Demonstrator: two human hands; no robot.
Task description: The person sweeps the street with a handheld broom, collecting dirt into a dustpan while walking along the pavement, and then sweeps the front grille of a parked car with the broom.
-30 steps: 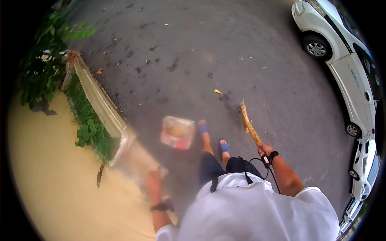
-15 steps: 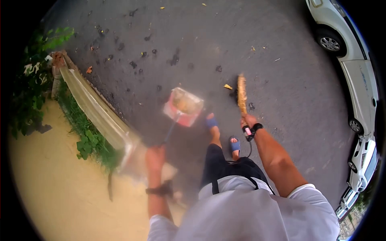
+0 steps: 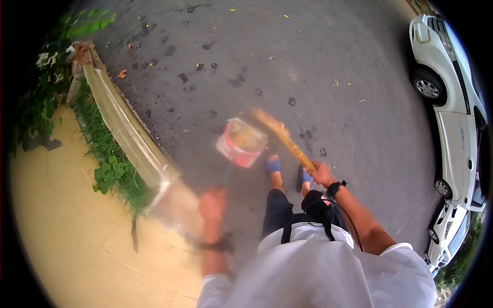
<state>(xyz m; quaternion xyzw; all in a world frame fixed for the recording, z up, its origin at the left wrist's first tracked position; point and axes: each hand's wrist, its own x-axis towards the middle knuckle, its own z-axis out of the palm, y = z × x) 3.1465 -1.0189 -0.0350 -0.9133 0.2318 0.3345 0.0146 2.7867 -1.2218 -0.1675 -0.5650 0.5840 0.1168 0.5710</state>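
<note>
My left hand (image 3: 212, 205), smeared by motion, is closed round the thin handle of a red and whitish dustpan (image 3: 246, 158). Something yellowish-brown, blurred, lies in the pan (image 3: 245, 137). In my right hand (image 3: 322, 174) is a wooden-handled brush (image 3: 295, 149), gripped at its near end. Its tan far end points up and left, beyond the dustpan's upper right side, and looks apart from it. Both wrists wear dark bands, and a black cord hangs by the right forearm.
Grey asphalt (image 3: 328, 66) carries dark stains and scattered yellow leaves. A low wall edge (image 3: 120, 123) with grass (image 3: 92, 131) and a tan surface (image 3: 67, 205) lies left. White cars (image 3: 454, 138) stand along the right. My feet in blue sandals (image 3: 273, 165) are below.
The brush has swung left toward the dustpan, from upright to slanting. The dustpan and my left hand sit slightly farther right and lower. The whole view has shifted a little too.
</note>
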